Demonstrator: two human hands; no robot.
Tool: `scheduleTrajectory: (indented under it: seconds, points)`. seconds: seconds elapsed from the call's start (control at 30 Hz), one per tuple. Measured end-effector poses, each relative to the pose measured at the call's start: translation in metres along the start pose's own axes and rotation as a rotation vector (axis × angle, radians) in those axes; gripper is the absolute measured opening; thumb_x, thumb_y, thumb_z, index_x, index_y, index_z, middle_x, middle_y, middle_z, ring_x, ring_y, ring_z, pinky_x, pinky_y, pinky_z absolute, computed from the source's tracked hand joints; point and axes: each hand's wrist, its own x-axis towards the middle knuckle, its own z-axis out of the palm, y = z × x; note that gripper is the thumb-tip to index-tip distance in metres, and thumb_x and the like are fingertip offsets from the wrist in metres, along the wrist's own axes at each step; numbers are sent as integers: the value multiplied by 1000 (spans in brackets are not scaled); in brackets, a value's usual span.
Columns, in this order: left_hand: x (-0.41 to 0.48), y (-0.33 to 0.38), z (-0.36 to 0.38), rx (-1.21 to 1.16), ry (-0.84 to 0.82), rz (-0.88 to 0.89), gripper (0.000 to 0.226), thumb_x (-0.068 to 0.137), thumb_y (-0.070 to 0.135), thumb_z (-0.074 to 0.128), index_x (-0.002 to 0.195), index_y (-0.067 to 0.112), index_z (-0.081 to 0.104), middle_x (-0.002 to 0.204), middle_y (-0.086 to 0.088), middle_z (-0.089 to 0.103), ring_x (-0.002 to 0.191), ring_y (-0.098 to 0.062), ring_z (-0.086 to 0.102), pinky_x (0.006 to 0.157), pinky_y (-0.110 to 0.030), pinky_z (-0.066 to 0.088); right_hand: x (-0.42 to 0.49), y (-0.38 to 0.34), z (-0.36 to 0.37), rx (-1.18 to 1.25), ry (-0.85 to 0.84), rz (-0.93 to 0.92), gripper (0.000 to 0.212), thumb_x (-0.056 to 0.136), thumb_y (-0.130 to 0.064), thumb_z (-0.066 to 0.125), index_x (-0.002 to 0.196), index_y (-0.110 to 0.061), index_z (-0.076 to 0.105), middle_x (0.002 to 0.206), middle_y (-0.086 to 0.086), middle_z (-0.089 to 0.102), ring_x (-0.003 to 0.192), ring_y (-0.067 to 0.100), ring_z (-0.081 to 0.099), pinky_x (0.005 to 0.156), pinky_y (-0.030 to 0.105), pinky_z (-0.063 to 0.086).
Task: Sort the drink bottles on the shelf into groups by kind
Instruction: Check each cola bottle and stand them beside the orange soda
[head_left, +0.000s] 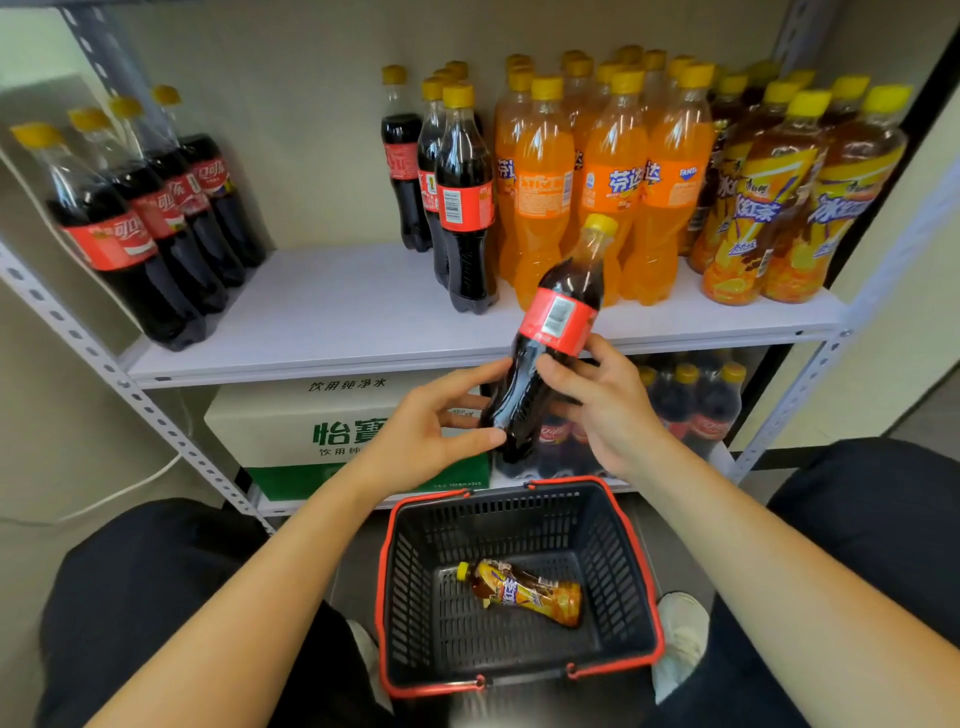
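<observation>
A cola bottle (556, 332) with a red label and yellow cap is tilted in front of the shelf edge. My right hand (602, 410) grips its lower body from the right. My left hand (431, 431) touches it from the left with thumb and fingertips. On the white shelf (332, 322) several cola bottles (156, 208) stand at the left and a few more cola bottles (457, 192) in the middle. Beside those are orange soda bottles (602, 176), then iced tea bottles (779, 197) at the right.
A black basket with red rim (644, 571) sits on the floor between my knees, holding one iced tea bottle (530, 590) lying down. Below the shelf are a water carton (311, 421) and more cola bottles (696, 405). Metal uprights frame both sides.
</observation>
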Motion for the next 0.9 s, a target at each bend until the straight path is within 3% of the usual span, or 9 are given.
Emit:
scheduleTrajectory:
  seconds: [0.13, 0.3, 0.47, 0.57, 0.67, 0.8, 0.9]
  points:
    - [1, 4, 10, -74, -26, 14, 72, 91, 6, 74, 153, 23, 43, 143, 4, 60, 116, -21, 67, 91, -24, 54, 2, -12, -4, 69, 51, 34, 52, 84, -23, 75, 131, -6, 58, 117, 12, 72, 106, 28, 72, 80, 35, 60]
    - [6, 7, 15, -174, 68, 66, 57, 93, 9, 72, 144, 26, 54, 136, -8, 64, 110, -31, 67, 91, -41, 60, 0, -26, -3, 122, 94, 76, 55, 82, -36, 73, 126, -5, 61, 107, 8, 76, 98, 22, 75, 83, 39, 61]
    - [7, 14, 25, -224, 117, 104, 49, 93, 26, 67, 141, 32, 56, 134, -5, 67, 106, -24, 69, 86, -37, 62, -5, -29, -5, 147, 130, 103, 38, 96, -36, 67, 118, -4, 64, 100, 8, 79, 93, 22, 77, 75, 34, 61]
    - [6, 13, 26, -208, 110, 127, 49, 97, 19, 64, 144, 29, 53, 131, -6, 68, 109, -25, 67, 89, -44, 61, -7, -31, -4, 159, 144, 113, 45, 96, -39, 67, 121, -2, 63, 107, 13, 78, 99, 25, 76, 79, 37, 62]
    - [4, 12, 25, -121, 113, 141, 60, 94, 4, 68, 147, 27, 52, 121, -22, 66, 96, -24, 62, 91, -55, 59, -8, -31, -5, 174, 136, 111, 45, 95, -41, 67, 121, -4, 64, 112, 15, 77, 103, 26, 75, 83, 40, 62]
    - [2, 14, 25, -104, 111, 190, 71, 86, -2, 78, 144, 33, 56, 126, -16, 62, 95, -36, 64, 83, -32, 62, -9, -33, -1, 170, 131, 86, 56, 88, -46, 70, 124, -4, 63, 116, 17, 75, 105, 28, 75, 82, 39, 61]
    - [2, 16, 26, -83, 142, 188, 74, 78, -1, 85, 137, 32, 57, 133, -11, 58, 99, -34, 68, 86, -34, 61, -11, -36, 4, 169, 105, 52, 66, 80, -46, 72, 129, -2, 60, 116, 16, 75, 103, 27, 75, 77, 35, 61]
